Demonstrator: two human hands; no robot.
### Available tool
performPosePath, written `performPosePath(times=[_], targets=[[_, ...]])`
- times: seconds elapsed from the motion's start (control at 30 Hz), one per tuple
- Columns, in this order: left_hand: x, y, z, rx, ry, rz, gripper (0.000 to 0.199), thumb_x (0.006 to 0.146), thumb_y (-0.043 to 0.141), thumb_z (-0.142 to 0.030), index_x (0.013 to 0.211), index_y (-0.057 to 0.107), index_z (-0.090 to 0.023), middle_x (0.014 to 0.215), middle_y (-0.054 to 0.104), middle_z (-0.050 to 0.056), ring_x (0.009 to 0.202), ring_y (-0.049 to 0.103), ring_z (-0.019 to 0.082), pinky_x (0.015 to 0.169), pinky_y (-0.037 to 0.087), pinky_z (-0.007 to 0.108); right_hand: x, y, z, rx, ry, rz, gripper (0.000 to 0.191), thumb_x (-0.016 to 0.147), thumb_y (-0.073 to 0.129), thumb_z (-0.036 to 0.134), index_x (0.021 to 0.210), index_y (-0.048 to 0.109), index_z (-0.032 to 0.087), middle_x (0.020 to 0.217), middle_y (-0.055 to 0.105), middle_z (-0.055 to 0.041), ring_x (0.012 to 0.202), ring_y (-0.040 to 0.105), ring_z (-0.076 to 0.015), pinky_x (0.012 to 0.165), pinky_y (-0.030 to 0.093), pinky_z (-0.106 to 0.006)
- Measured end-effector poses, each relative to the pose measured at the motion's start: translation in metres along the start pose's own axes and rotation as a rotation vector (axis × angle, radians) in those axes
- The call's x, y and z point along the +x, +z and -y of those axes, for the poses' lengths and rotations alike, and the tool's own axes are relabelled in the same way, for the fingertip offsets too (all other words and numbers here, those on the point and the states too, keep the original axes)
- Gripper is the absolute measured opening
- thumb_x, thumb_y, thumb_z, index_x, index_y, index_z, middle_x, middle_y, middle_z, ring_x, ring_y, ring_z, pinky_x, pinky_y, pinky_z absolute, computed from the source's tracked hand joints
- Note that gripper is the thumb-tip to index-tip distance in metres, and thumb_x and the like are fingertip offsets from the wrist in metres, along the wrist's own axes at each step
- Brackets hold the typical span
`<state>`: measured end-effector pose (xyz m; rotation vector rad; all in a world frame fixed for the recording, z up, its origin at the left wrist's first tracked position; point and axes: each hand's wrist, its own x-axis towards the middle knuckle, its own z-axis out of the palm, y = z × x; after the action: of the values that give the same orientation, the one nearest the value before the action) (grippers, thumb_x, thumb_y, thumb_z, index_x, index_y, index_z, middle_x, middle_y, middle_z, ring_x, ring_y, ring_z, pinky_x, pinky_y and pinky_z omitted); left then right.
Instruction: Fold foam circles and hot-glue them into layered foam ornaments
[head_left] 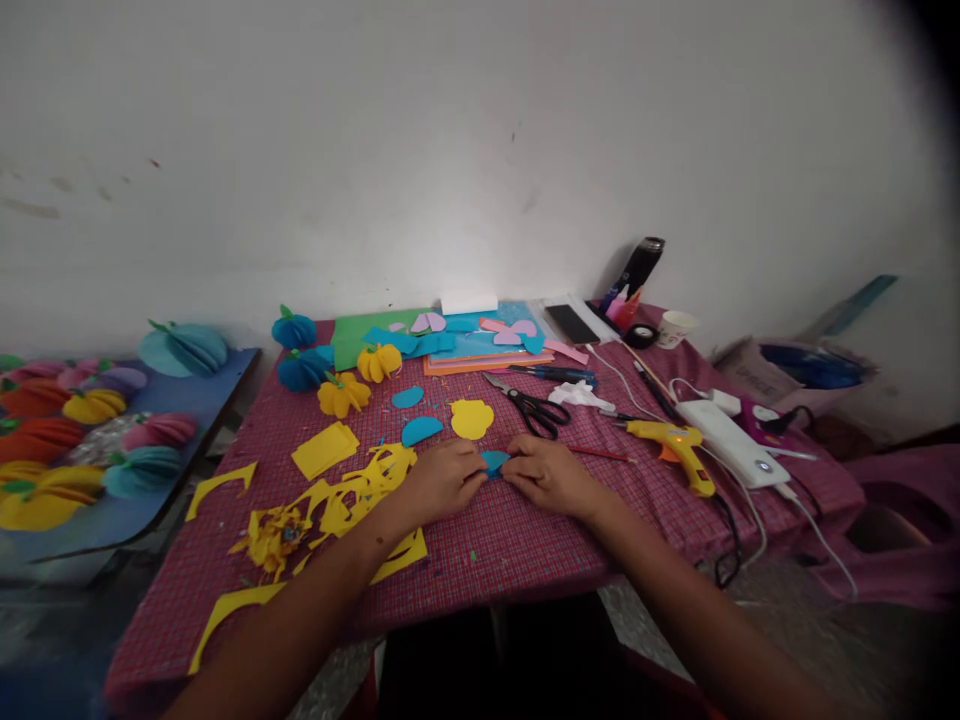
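Observation:
My left hand (444, 478) and my right hand (547, 473) meet at the middle of the red checked table (495, 545). Between their fingertips they pinch a small blue paper piece (494, 461), pressed down on the cloth. Just beyond lie a yellow paper circle stack (472, 418) and two blue paper half circles (421, 430). Black scissors (534, 407) rest behind my right hand. A yellow glue gun (673, 447) lies to the right, with a thin red stick (600, 454) between it and my right hand.
Yellow paper offcuts (352, 495) litter the table's left part. Finished paper pumpkins (343, 393) and coloured sheets (465, 343) sit at the back. A white power strip (731, 442) with cables lies at right. More paper pumpkins cover a low board (82, 440) at left.

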<state>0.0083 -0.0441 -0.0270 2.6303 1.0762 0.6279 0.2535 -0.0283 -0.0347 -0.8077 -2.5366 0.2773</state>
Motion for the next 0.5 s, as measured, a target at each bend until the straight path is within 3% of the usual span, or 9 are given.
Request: performPosePath(times=[0.5], targets=[[0.001,-0.0028,0.0044,-0.061,-0.02,0.025,0.019,0.095,0.053,-0.023,0.092,0.071,-0.02,0.087,0.065,0.006,0.083,0.061,0.019,0.074,0.048,0.03,-0.0006,-0.0032,-0.0035,0.155,0.044,0.005,0.004,0.092,0.062,0.021,0.09,0.065,0.021,0.097,0.065,-0.006,0.089,0.061,-0.0191,0.08,0.05,-0.033]])
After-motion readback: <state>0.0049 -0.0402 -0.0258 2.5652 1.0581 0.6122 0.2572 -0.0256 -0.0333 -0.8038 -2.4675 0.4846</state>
